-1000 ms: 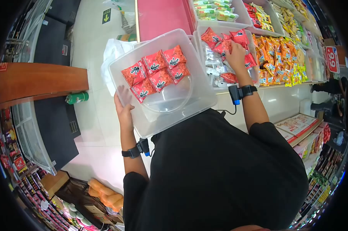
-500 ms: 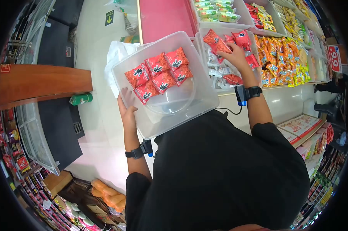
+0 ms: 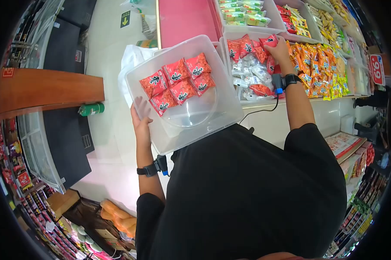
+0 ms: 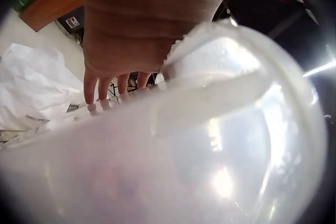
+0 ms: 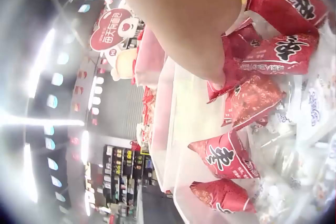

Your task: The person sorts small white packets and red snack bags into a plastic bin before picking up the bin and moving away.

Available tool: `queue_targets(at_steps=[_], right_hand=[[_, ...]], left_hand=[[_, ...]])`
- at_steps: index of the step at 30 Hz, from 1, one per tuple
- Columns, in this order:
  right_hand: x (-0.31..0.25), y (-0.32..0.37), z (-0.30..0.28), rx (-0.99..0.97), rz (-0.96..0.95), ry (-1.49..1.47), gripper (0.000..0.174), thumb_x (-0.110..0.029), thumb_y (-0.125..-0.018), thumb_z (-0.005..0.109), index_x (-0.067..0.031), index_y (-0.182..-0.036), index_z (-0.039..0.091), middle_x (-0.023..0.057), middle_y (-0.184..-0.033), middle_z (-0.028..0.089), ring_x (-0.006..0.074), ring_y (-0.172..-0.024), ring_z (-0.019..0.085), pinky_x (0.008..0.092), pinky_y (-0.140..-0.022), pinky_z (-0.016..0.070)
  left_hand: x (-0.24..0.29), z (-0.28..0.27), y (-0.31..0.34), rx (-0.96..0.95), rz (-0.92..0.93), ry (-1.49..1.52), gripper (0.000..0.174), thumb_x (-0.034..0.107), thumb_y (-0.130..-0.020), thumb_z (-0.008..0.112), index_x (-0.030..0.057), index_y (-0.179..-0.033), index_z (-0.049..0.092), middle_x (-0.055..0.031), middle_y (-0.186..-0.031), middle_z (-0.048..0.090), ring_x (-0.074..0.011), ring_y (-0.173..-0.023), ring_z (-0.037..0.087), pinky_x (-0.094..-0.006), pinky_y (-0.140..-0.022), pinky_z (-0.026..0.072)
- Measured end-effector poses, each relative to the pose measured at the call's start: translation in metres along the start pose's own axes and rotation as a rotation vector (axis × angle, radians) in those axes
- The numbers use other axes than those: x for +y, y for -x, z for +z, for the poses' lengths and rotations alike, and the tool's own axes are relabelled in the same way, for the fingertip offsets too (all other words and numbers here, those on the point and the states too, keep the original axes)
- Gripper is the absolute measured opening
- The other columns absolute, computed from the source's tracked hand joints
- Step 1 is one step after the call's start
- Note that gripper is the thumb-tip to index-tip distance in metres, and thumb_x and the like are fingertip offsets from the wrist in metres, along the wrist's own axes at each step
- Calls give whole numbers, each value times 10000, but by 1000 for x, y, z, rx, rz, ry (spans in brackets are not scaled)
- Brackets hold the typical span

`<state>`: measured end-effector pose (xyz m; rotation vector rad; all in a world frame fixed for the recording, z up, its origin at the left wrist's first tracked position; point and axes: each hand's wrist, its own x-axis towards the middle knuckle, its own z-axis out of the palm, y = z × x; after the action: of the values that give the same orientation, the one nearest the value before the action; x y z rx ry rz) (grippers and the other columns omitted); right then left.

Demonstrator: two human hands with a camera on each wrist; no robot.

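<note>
A translucent plastic bin (image 3: 174, 134) is tilted against the person's front, with several red snack packets (image 3: 176, 71) laid in two rows inside. My left hand (image 3: 141, 125) grips the bin's left side wall, fingers seen through the plastic; in the left wrist view the left hand (image 4: 136, 40) reaches over its rim. The right hand (image 3: 280, 52) is in a display bin (image 3: 223, 52), its fingers around a red snack packet (image 3: 270, 41) at the back right. In the right wrist view the thumb of the right hand (image 5: 194, 29) presses beside red packets (image 5: 226, 153), fingertips hidden.
White packets (image 3: 249, 69) lie under the red ones. Bins of orange packets (image 3: 312, 65) and green-white packets (image 3: 243, 13) adjoin. A pink surface (image 3: 187, 21) lies behind the held bin, a white plastic bag (image 3: 132, 56) at its left. Freezers (image 3: 67, 143) stand left.
The right hand moved from the middle of the display bin to its back right corner. Red packets now lie at the bin's left, showing more white packets. The left hand keeps its hold.
</note>
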<state>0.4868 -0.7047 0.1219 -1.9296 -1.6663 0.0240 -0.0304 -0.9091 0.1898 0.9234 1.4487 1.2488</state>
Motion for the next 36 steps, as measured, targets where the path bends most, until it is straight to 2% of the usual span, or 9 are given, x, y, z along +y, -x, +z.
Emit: queue_targets(at_steps=[5, 10, 15, 17, 20, 22, 25, 27, 36], right_hand=[[3, -16, -23, -517, 209, -65, 402, -258, -642, 791, -72, -984, 691, 110, -948, 686, 209, -829, 655, 338, -750, 510], [19, -12, -18, -545, 206, -145, 365, -264, -649, 772, -87, -961, 701, 84, -881, 692, 176, -785, 646, 318, -735, 504], [-43, 2, -29, -196, -485, 361, 350, -201, -640, 734, -93, -969, 687, 148, -901, 671, 314, -862, 627, 384, -792, 492], [-46, 1, -32, -305, -484, 319, 376, -200, -641, 737, -110, -1000, 675, 160, -941, 663, 360, -887, 607, 432, -790, 482], [-54, 3, -33, -235, -427, 47, 386, -210, -678, 746, -103, -1040, 663, 148, -906, 668, 307, -850, 628, 395, -758, 491], [-87, 16, -54, -12, -130, -244, 334, -127, -749, 706, -82, -1075, 651, 111, -895, 679, 234, -837, 640, 340, -749, 494], [-132, 41, -67, -368, 124, -641, 304, -15, -816, 605, -55, -1115, 638, 95, -998, 669, 192, -860, 635, 300, -790, 486], [-210, 74, -78, -505, -109, -1043, 368, 68, -808, 550, -47, -1150, 626, 98, -1123, 631, 209, -939, 626, 317, -825, 482], [-332, 123, 23, -1077, -1087, -712, 516, 146, -620, 506, -94, -1037, 691, 39, -1189, 601, 296, -1089, 553, 352, -901, 463]], left_hand=[[-3, -3, -1, -13, 1, -12, 801, -46, -602, 383, 23, -1394, 277, -158, -1424, 331, -308, -1330, 331, -391, -1069, 336], [-3, -4, -1, -9, -5, 13, 794, -42, -612, 381, 28, -1396, 276, -152, -1431, 323, -304, -1335, 321, -373, -1061, 332], [-4, -5, -2, -34, 0, 16, 783, -43, -626, 379, 38, -1398, 279, -142, -1434, 322, -298, -1331, 324, -340, -1036, 351], [-11, -8, -2, -1, -13, 20, 773, -43, -634, 384, 40, -1396, 282, -134, -1433, 324, -288, -1330, 326, -331, -1024, 359], [-9, -7, -2, -31, 26, 39, 753, -46, -650, 394, 39, -1392, 293, -130, -1422, 344, -271, -1320, 339, -311, -998, 372], [-14, -9, -4, -13, 38, 7, 750, -47, -651, 399, 35, -1389, 296, -132, -1412, 358, -266, -1314, 342, -299, -994, 366], [-12, -8, -2, 2, 13, -33, 785, -48, -633, 380, 33, -1407, 275, -146, -1437, 337, -285, -1335, 339, -343, -1036, 362], [-13, -8, -3, -25, 38, -7, 779, -51, -638, 383, 41, -1404, 281, -137, -1436, 343, -283, -1332, 344, -316, -1002, 387], [13, 2, 5, 1, -66, 163, 751, -36, -624, 414, 37, -1366, 327, -140, -1395, 363, -255, -1318, 339, -304, -1048, 310]])
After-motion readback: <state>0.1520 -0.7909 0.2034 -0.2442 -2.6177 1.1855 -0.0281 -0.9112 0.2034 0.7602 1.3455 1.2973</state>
